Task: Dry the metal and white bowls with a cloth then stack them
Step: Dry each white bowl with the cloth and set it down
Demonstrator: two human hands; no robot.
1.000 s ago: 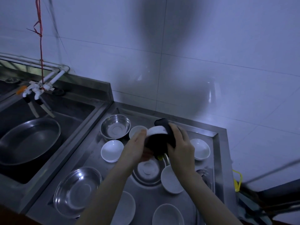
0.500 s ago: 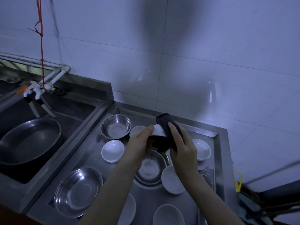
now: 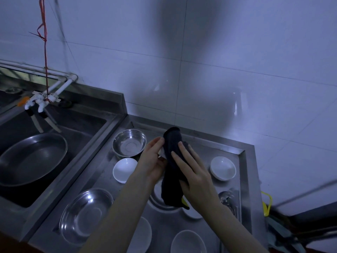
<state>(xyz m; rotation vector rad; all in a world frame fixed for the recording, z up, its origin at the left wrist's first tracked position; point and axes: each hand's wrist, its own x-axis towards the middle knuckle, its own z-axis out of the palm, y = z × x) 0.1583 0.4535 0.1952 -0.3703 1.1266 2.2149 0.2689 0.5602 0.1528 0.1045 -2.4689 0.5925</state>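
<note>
Dark, soft cloth drapes over a small white bowl that I hold above the steel table; only a sliver of its pale rim shows. My left hand grips the bowl's edge, fingers curled round it. My right hand lies on the cloth, long fingers spread and pressing the fabric against the bowl, thumb tucked beneath, clamping the cloth. Below, a round polished metal bowl sits near the wall, a smooth white bowl just beside it. A wide shallow metal dish gleams at the near left, another white bowl rests at right. In the sink lies a large oval steel pan.
</note>
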